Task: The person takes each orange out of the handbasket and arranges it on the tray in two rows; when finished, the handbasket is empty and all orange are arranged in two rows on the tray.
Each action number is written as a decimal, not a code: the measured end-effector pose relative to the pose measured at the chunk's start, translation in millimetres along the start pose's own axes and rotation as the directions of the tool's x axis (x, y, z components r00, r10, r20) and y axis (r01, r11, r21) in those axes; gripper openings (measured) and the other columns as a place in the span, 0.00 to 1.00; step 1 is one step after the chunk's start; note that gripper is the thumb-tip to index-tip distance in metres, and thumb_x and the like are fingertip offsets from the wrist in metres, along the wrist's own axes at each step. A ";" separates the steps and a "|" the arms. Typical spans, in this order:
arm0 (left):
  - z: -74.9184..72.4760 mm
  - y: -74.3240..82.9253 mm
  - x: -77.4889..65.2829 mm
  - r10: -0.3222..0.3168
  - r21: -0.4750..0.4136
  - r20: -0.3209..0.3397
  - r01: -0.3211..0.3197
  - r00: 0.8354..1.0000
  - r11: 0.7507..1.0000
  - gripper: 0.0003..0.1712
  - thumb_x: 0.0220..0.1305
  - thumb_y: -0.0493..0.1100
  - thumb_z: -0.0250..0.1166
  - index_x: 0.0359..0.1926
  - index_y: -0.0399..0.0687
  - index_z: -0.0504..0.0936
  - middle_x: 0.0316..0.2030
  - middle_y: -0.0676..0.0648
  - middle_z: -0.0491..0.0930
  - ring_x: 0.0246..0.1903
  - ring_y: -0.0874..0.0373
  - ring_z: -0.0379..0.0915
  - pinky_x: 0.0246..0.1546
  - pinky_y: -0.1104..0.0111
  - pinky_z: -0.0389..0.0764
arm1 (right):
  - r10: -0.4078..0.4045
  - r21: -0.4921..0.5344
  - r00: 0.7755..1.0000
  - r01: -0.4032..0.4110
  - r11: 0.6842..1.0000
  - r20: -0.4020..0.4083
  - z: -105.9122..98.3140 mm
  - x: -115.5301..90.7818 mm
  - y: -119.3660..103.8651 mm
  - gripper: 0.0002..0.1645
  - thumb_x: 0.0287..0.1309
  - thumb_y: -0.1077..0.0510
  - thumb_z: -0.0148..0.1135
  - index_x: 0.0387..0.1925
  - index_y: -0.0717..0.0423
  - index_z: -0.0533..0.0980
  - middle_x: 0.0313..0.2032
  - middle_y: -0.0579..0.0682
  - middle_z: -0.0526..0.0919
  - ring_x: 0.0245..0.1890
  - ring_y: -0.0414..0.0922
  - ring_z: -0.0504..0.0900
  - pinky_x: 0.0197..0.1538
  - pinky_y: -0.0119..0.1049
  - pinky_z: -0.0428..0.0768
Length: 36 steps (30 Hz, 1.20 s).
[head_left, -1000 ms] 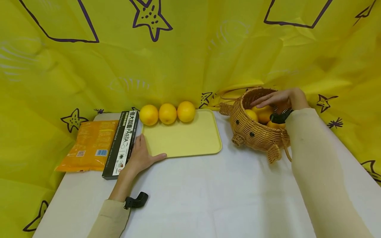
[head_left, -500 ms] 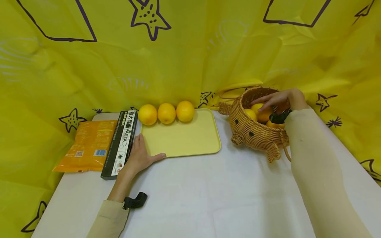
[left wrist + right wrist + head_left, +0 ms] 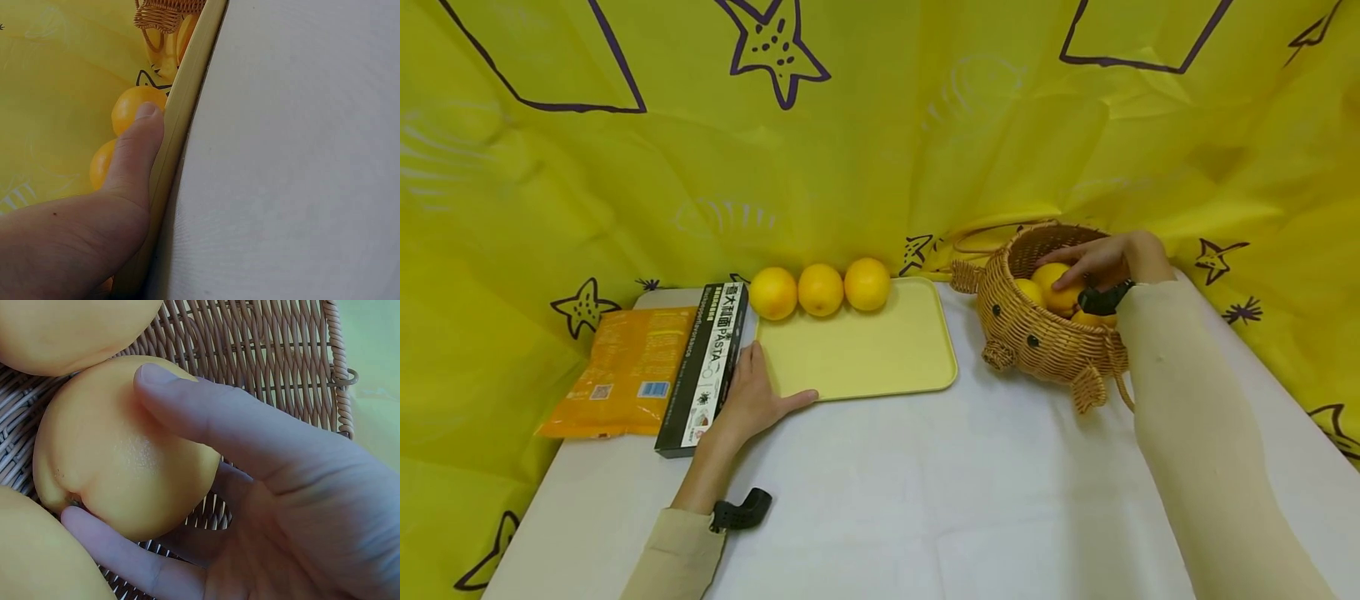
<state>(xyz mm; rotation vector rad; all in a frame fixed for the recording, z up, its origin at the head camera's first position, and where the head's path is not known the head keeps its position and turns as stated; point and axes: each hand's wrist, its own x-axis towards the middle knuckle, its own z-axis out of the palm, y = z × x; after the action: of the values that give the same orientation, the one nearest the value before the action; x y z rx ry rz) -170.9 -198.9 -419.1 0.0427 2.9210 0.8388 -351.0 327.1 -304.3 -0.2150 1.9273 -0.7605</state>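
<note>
In the head view my left hand [image 3: 751,402] lies at the near left corner of a yellow tray [image 3: 857,358]. Its fingers run along the left side, and the thumb stretches straight along the front rim, as the left wrist view also shows. My right hand [image 3: 1112,257] reaches into a wicker basket [image 3: 1037,346] with a pig's face. There it holds an orange [image 3: 131,456], thumb on top and fingers curled round the underside. Other oranges lie against it in the basket. Three oranges [image 3: 821,290] stand in a row along the tray's back edge.
Left of the tray lies a black and white pasta box [image 3: 703,367], its side close to my left hand. Beyond it is an orange plastic packet [image 3: 632,367]. A yellow patterned cloth [image 3: 850,167] rises behind the white table [image 3: 925,500].
My right hand has sunk slightly lower into the basket, and its thumb and fingers have closed round an orange. The left hand has stayed at the tray's corner.
</note>
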 end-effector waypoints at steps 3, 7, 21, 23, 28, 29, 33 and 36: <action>0.7 -0.4 0.0 -0.003 -0.007 0.002 0.003 1.000 1.000 0.76 0.49 0.65 0.72 0.73 0.27 0.31 0.72 0.26 0.37 0.72 0.31 0.39 0.73 0.44 0.49 | 0.004 -0.037 1.000 -0.005 0.999 -0.017 -0.8 0.0 0.3 0.50 0.70 0.51 0.52 0.76 0.53 0.30 0.73 0.66 0.21 0.50 0.44 0.70 0.50 0.38 0.73; 1.2 -0.7 -0.3 -0.004 -0.010 -0.006 0.004 1.000 1.000 0.75 0.49 0.65 0.72 0.73 0.27 0.31 0.72 0.26 0.38 0.72 0.31 0.39 0.73 0.44 0.49 | -0.001 -0.042 1.000 0.000 0.999 -0.029 0.0 -1.0 -1.0 0.50 0.70 0.50 0.52 0.76 0.53 0.31 0.73 0.66 0.25 0.51 0.44 0.70 0.51 0.38 0.72; 2.2 -1.7 -0.6 -0.010 -0.012 0.003 0.010 1.000 1.000 0.75 0.49 0.65 0.72 0.73 0.27 0.31 0.73 0.27 0.37 0.73 0.31 0.38 0.73 0.44 0.49 | -0.017 0.022 0.997 0.019 1.000 -0.071 4.3 0.5 1.9 0.47 0.70 0.54 0.52 0.77 0.55 0.35 0.71 0.63 0.40 0.41 0.41 0.74 0.44 0.35 0.76; 1.9 -1.9 0.2 -0.008 -0.013 0.004 0.008 1.000 1.000 0.75 0.49 0.65 0.72 0.73 0.28 0.31 0.73 0.27 0.37 0.73 0.31 0.38 0.73 0.44 0.49 | -0.019 0.014 0.998 0.020 1.000 -0.063 3.9 1.0 4.6 0.47 0.70 0.53 0.52 0.76 0.55 0.35 0.72 0.63 0.38 0.42 0.42 0.72 0.44 0.36 0.74; 1.6 -1.7 2.6 0.009 -0.008 0.004 -0.009 1.000 1.000 0.76 0.49 0.66 0.71 0.73 0.27 0.31 0.73 0.27 0.37 0.73 0.32 0.39 0.73 0.44 0.50 | -0.047 -0.012 0.998 0.046 0.999 -0.036 2.1 0.9 12.4 0.48 0.69 0.50 0.54 0.76 0.53 0.37 0.72 0.67 0.36 0.51 0.45 0.70 0.50 0.38 0.73; 1.6 -1.5 2.7 0.011 -0.009 0.006 -0.011 1.000 1.000 0.76 0.49 0.66 0.71 0.73 0.27 0.31 0.73 0.27 0.36 0.73 0.32 0.39 0.73 0.44 0.50 | -0.048 -0.002 0.998 0.048 0.999 -0.037 2.0 0.8 12.6 0.48 0.69 0.50 0.54 0.76 0.53 0.37 0.71 0.67 0.38 0.50 0.45 0.71 0.49 0.38 0.74; 1.5 -1.3 2.0 0.002 -0.010 0.006 -0.002 1.000 1.000 0.76 0.49 0.66 0.71 0.73 0.27 0.31 0.73 0.26 0.36 0.73 0.31 0.38 0.73 0.43 0.49 | -0.037 -0.002 0.998 0.036 0.999 -0.056 1.9 1.1 8.6 0.48 0.68 0.50 0.55 0.76 0.54 0.37 0.71 0.67 0.39 0.46 0.43 0.73 0.47 0.37 0.75; 0.6 -1.2 1.0 -0.006 -0.011 0.000 0.006 1.000 1.000 0.76 0.49 0.66 0.71 0.73 0.26 0.31 0.73 0.26 0.36 0.73 0.31 0.38 0.73 0.43 0.49 | -0.021 -0.027 0.997 0.019 0.999 -0.077 2.0 0.8 3.4 0.48 0.69 0.51 0.54 0.76 0.55 0.36 0.73 0.66 0.36 0.45 0.43 0.72 0.44 0.36 0.75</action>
<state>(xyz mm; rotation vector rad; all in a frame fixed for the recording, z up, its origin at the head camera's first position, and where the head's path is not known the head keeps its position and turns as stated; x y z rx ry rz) -171.8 -199.6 -420.3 0.0335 2.9150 0.8538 -349.1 328.6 -307.5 -0.2244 2.0123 -0.7668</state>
